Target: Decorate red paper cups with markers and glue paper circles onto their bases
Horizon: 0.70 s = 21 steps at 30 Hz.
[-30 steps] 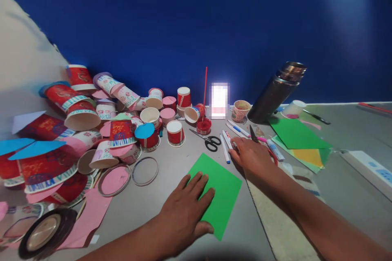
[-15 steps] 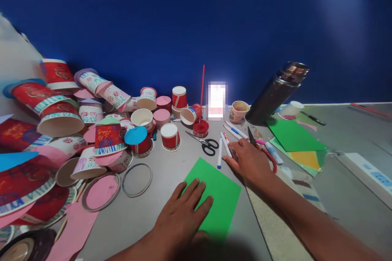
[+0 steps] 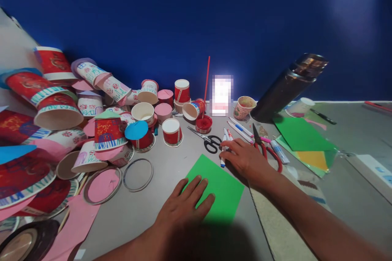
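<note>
My left hand (image 3: 185, 204) lies flat with its fingers spread on a square of green paper (image 3: 225, 189), pressing on its left side. My right hand (image 3: 245, 158) rests at the paper's upper right. Its thumb and forefinger tips, a little apart, touch a white marker with a blue end (image 3: 223, 162) that lies on the table. A second marker with red markings (image 3: 229, 134) lies just beyond those fingers. Red-handled scissors (image 3: 260, 144) lie right beside this hand. Black-handled scissors (image 3: 211, 143) lie open to its left.
Decorated paper cups (image 3: 108, 134) pile up at the left, by tape rings (image 3: 137, 175) and pink paper (image 3: 80, 220). A red paint pot (image 3: 203, 124), a lit screen (image 3: 222, 94) and a tilted dark flask (image 3: 286, 89) stand along the blue wall. More green paper (image 3: 301, 134) and a power strip (image 3: 375, 173) are right.
My right hand has shifted left, and its fingertips now touch the blue-ended marker. The left hand stays on the green paper. The camera view has moved slightly.
</note>
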Tool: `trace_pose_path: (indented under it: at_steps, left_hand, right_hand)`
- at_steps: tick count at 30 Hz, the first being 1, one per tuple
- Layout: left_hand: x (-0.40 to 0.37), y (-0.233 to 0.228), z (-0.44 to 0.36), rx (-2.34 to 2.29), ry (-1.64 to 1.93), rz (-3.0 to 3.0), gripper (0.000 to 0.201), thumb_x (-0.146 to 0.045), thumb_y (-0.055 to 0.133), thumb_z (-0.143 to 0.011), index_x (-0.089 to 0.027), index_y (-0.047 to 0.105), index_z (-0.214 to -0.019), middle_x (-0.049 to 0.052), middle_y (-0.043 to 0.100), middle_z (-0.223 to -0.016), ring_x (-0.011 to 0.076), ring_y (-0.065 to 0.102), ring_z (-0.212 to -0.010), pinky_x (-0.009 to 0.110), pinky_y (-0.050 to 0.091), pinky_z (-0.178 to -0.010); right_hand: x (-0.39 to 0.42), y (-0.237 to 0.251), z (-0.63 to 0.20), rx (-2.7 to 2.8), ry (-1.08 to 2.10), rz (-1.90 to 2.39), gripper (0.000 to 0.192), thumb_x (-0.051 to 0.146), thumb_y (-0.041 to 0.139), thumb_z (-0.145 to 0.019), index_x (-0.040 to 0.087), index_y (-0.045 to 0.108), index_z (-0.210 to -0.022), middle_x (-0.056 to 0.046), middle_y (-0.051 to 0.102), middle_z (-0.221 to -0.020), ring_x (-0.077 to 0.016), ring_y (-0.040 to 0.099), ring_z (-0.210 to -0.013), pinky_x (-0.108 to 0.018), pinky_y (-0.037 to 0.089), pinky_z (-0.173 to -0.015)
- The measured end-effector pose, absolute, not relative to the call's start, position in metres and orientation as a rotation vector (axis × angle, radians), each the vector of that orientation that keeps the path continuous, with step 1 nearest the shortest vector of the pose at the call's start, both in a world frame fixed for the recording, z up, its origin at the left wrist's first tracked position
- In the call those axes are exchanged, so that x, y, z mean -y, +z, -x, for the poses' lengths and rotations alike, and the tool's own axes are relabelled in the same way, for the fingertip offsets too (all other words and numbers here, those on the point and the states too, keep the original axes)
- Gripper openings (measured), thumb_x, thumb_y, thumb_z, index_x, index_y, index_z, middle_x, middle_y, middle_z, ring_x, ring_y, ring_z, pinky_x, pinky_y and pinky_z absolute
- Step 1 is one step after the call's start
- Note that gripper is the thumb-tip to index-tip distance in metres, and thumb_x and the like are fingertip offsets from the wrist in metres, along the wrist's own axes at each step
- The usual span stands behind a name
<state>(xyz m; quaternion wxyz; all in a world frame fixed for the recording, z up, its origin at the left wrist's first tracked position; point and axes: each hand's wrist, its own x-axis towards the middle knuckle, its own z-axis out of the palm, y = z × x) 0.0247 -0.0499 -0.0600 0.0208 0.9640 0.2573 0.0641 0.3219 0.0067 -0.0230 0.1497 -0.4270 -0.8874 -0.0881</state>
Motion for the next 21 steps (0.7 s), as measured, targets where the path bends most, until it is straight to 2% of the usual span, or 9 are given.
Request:
trace_pose_path:
  at_steps: [3, 6, 9, 13, 16, 19, 21]
  left_hand:
    - [0.05, -0.06, -0.025, -0.8, 0.166, -2.978, 0.075, -0.072, 0.066, -0.088, -0.026, 0.053, -0.146, 0.02, 0.057, -0.156, 0.0385, 0.055, -0.142, 0.056, 0.041, -0.112]
    - [0.051, -0.061, -0.026, -0.805, 0.21, -2.975, 0.073, -0.072, 0.065, -0.089, -0.026, 0.054, -0.145, 0.02, 0.058, -0.154, 0.0384, 0.055, -0.141, 0.056, 0.041, -0.111]
    - [0.052, -0.058, -0.026, -0.815, 0.261, -2.962, 0.072, -0.071, 0.068, -0.088, -0.026, 0.055, -0.143, 0.018, 0.061, -0.152, 0.037, 0.055, -0.14, 0.053, 0.041, -0.112]
    - [0.055, -0.046, -0.029, -0.818, 0.219, -2.942, 0.071, -0.069, 0.07, -0.088, -0.025, 0.056, -0.142, 0.018, 0.061, -0.151, 0.0367, 0.055, -0.14, 0.052, 0.041, -0.112]
    - [0.058, -0.035, -0.03, -0.825, 0.187, -2.919, 0.064, -0.067, 0.063, -0.093, -0.023, 0.056, -0.14, 0.018, 0.061, -0.15, 0.036, 0.055, -0.14, 0.052, 0.04, -0.113]
    - [0.061, -0.025, -0.03, -0.846, 0.2, -2.908, 0.059, -0.067, 0.058, -0.097, -0.021, 0.06, -0.133, 0.017, 0.062, -0.147, 0.0351, 0.054, -0.139, 0.051, 0.041, -0.111]
    - [0.062, -0.02, -0.03, -0.84, 0.191, -2.904, 0.054, -0.065, 0.057, -0.098, -0.019, 0.063, -0.125, 0.016, 0.063, -0.144, 0.0331, 0.055, -0.136, 0.049, 0.042, -0.109]
  right_hand:
    - [-0.009, -0.024, -0.322, 2.576, -0.202, 1.13, 0.016, 0.01, 0.058, -0.1, 0.019, 0.07, -0.104, -0.011, 0.071, -0.128, -0.0268, 0.058, -0.106, -0.039, 0.05, -0.084]
    - [-0.01, -0.022, -0.319, 2.6, -0.119, 1.046, 0.011, 0.016, 0.059, -0.102, 0.017, 0.07, -0.104, -0.012, 0.074, -0.115, -0.0255, 0.058, -0.098, -0.039, 0.05, -0.082]
    - [-0.008, -0.017, -0.314, 2.59, -0.153, 0.993, 0.016, 0.016, 0.058, -0.102, 0.015, 0.07, -0.113, -0.011, 0.073, -0.102, -0.0251, 0.058, -0.092, -0.039, 0.051, -0.079]
    - [0.004, -0.01, -0.31, 2.434, -0.205, 0.962, 0.026, 0.012, 0.053, -0.103, 0.016, 0.068, -0.123, -0.012, 0.07, -0.108, -0.0249, 0.061, -0.095, -0.037, 0.054, -0.079]
    - [0.012, -0.01, -0.313, 2.175, -0.197, 1.036, 0.018, 0.015, 0.058, -0.101, 0.019, 0.068, -0.115, -0.01, 0.068, -0.107, -0.0232, 0.065, -0.095, -0.035, 0.056, -0.08]
    - [0.014, -0.013, -0.321, 2.028, -0.188, 1.084, 0.001, 0.022, 0.068, -0.097, 0.022, 0.068, -0.096, -0.004, 0.068, -0.085, -0.0219, 0.067, -0.078, -0.034, 0.055, -0.071]
    - [0.014, -0.014, -0.325, 2.037, -0.159, 1.121, 0.005, 0.023, 0.066, -0.097, 0.023, 0.068, -0.092, -0.003, 0.071, -0.081, -0.0215, 0.068, -0.071, -0.034, 0.054, -0.066]
